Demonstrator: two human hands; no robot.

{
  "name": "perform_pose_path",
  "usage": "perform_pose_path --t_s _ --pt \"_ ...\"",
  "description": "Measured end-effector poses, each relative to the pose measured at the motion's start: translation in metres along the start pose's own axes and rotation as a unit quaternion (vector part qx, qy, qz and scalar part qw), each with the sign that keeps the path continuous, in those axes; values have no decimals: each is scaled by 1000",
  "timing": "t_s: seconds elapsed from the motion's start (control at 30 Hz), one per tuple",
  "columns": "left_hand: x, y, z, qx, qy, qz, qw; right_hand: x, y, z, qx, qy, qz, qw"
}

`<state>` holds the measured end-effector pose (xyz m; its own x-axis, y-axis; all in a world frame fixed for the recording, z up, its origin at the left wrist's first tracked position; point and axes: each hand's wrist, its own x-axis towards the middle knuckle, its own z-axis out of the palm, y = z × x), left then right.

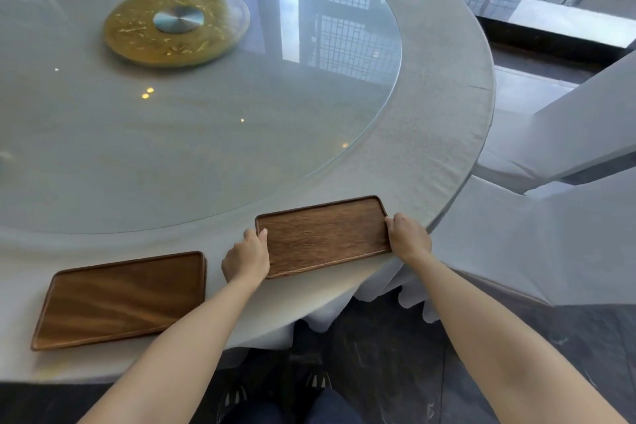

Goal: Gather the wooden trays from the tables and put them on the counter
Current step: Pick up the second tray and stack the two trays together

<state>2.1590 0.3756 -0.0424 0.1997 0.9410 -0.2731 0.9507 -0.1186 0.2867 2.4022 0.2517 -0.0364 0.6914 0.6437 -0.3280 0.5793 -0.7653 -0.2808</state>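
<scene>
Two brown wooden trays lie on the near rim of a round table (447, 86) covered in a pale cloth. The right tray (323, 234) sits close to the table's edge. My left hand (247, 258) grips its left short side, thumb on the rim. My right hand (407, 237) grips its right short side. The left tray (120, 299) lies flat and untouched, a hand's width to the left of my left hand. It looks like more than one tray stacked, judging by its right edge.
A large glass turntable (241, 148) with a gold centre disc (172, 24) fills the middle of the table. Two white-covered chairs (557, 148) stand to the right. Dark floor (378, 354) and my shoes show below the table edge.
</scene>
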Motion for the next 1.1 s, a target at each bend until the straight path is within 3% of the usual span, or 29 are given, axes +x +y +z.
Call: perform_pose_path --t_s 0.2,0.47,0.73,1.1 --pt "14 -49 -33 -22 54 41 997 -25 -51 9 13 31 -9 999" --pt "29 -166 -84 6 99 55 994 -70 -153 58 6 45 -64 997" --pt "41 -267 -105 36 91 19 995 -114 -222 109 -6 18 -104 994" --pt "42 -320 -98 89 64 33 993 -147 -251 131 -76 7 -133 988"
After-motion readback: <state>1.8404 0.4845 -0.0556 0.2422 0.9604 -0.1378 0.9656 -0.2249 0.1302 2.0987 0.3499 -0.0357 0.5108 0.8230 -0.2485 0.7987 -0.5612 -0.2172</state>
